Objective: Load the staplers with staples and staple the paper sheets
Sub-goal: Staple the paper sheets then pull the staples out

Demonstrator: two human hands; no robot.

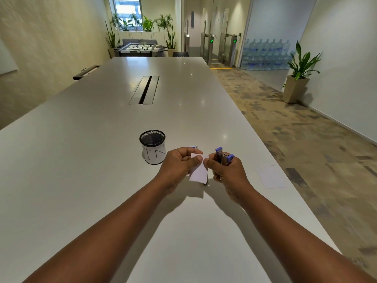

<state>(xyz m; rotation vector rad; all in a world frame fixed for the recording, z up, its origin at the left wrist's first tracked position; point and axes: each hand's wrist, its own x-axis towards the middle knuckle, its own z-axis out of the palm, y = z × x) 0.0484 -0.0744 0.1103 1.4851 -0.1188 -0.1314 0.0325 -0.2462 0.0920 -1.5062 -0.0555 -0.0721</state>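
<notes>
Stapler [222, 158], with blue end caps, sits upright in my right hand [226, 170], its arms splayed apart in a V; my fingers are curled round its body. My left hand [179, 162] pinches a small paper slip [199, 170] between thumb and forefinger, held above the surface [81, 150] and just beside the stapler, the right thumb touching the slip's edge. I cannot tell whether staples are seated in the channel. Behind the left hand a blue object [192, 147] shows only as an edge; I judge it may be a staple box. A mesh cup [153, 147] with a handwritten label stands near, left of the hands. Further paper sheets [272, 177] lie flat well apart to the right. My judgement: the task is midway at best, with no stapled sheet evident and stapling outstanding.
</notes>
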